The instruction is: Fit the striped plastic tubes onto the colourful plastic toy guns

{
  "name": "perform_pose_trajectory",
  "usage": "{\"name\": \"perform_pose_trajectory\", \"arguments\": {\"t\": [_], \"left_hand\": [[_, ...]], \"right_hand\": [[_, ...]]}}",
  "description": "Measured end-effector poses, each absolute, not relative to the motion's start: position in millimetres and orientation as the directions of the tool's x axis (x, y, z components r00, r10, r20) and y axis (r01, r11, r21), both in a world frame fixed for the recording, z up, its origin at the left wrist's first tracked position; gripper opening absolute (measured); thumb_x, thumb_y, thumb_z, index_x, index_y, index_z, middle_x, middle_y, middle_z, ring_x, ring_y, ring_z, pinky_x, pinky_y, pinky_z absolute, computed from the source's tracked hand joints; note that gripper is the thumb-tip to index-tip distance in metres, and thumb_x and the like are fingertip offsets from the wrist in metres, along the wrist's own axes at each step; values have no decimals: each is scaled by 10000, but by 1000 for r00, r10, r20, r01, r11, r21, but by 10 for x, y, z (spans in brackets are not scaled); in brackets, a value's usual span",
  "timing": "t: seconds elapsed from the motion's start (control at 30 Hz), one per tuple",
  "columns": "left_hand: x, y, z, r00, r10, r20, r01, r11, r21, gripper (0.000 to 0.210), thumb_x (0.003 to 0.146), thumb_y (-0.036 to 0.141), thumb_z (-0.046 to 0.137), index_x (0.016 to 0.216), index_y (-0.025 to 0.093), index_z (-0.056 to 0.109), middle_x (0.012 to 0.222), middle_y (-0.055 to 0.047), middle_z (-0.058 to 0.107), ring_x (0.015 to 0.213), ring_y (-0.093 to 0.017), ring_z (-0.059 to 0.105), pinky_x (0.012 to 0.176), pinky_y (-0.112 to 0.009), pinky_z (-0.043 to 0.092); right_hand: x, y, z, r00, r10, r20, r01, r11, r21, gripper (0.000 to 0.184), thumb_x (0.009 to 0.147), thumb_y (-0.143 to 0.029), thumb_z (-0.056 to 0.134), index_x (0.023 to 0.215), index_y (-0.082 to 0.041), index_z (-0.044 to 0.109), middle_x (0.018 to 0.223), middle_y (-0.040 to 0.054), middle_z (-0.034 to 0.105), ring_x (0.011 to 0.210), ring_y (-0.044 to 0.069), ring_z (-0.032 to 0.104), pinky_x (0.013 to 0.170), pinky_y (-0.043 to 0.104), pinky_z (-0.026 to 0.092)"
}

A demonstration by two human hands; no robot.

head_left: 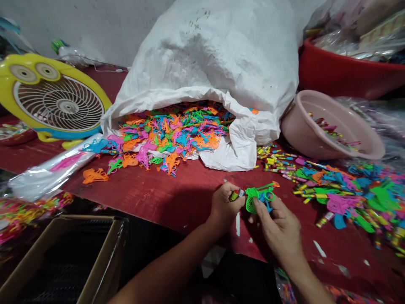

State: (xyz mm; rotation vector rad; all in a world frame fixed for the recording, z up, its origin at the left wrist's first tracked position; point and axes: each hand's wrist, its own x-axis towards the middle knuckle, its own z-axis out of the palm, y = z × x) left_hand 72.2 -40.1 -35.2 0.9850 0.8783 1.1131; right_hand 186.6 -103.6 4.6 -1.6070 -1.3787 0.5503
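Right of centre, the left hand [223, 207] pinches small wrapped tubes [234, 195]; the right hand [281, 228], a green latticed toy [249, 203] and a blue piece [262, 197]. A loose grip could drop them onto the red worktop [152, 200]; upper centre, the gaping white sack [202, 59] might spill.

Looks like smooth, thin plastic on the green piece [251, 194] in the right grip [280, 228], scuffed semi-gloss on the red bench [148, 192] below, crinkly matt white sack [202, 63] beyond.
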Motion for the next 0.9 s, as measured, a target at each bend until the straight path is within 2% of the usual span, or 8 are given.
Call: {"name": "perform_pose_trajectory", "arguments": {"t": [0.33, 0.47, 0.6, 0.77, 0.9], "left_hand": [[733, -430, -399, 99, 995, -15, -162, 31, 986, 131, 674, 158, 627, 708, 205, 509, 607, 51, 491, 567, -106, 429, 544, -221, 330], [718, -444, -329, 81, 996, -33, -146, 44, 988, 138, 667, 128, 614, 677, 202, 498, 597, 52, 497, 566, -106, 435, 545, -218, 338], [728, -454, -338, 87, 995, -50, -168, 64, 984, 136, 686, 142, 617, 671, 203, 496, 592, 54, 499, 552, -107, 435, 533, -220, 341], [719, -474, -383, 71, 997, -5, -137, 14, 991, 108, 707, 139, 615, 696, 199, 526, 612, 51, 517, 569, -110, 455, 543, -220, 353], [690, -479, -354, 119, 992, 31, -160, -12, 987, 48, 739, 155, 635, 760, 196, 621, 656, 35, 566, 614, -124, 503, 591, -231, 389]], "right_hand": [[1765, -1044, 88, 286, 927, 242, 587, 30, -809, 195, 940, -404, 548, 853, -239, 604, 645, -5, 607, 560, 162, 576, 530, 261, 431], [1777, -1049, 130, 228, 948, 222, 593, 46, -804, 194, 943, -405, 537, 858, -247, 610, 614, -12, 605, 533, 159, 570, 514, 256, 425], [1762, -1059, 129, 241, 948, 210, 583, 32, -812, 200, 947, -410, 526, 861, -246, 602, 619, -10, 608, 546, 160, 576, 518, 252, 429], [1770, -1060, 117, 261, 953, 150, 506, -3, -862, 220, 944, -432, 534, 860, -240, 604, 612, -8, 612, 549, 160, 569, 525, 249, 434], [1870, -1064, 154, 241, 967, 88, 425, -23, -905, 233, 936, -439, 562, 849, -230, 614, 634, 0, 630, 575, 162, 579, 549, 251, 438]]}}
